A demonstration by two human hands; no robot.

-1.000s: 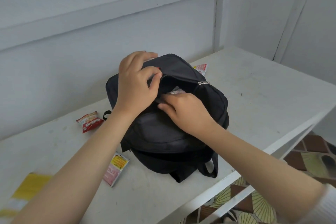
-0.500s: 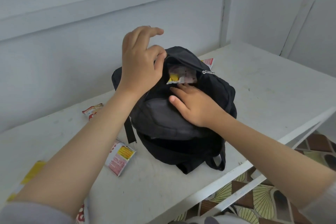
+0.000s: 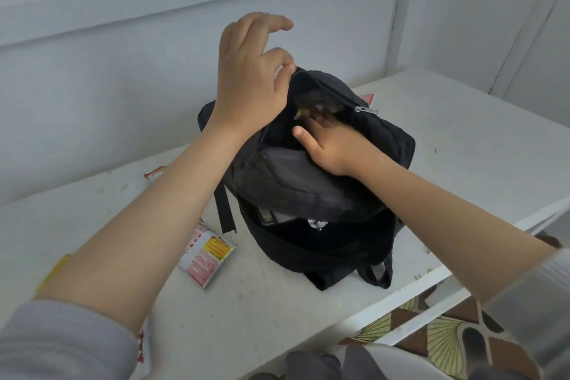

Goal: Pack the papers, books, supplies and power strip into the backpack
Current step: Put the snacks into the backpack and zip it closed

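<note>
Left hand raised higher than before, I pinch the top rim of the backpack, right hand reaching into its opening, fingertips hidden, grip undeterminable, backpack upright on white table

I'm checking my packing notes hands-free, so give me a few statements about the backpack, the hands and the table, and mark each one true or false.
1. The backpack stands on the white table. True.
2. The left hand pinches the upper edge of the backpack's opening. True.
3. The right hand lies flat on the table. False: its fingers reach into the backpack's opening.
4. The backpack is zipped shut. False: its top gapes open, with the zipper pull off to one side.
5. A printed packet lies on the table near the left forearm. True.
</note>
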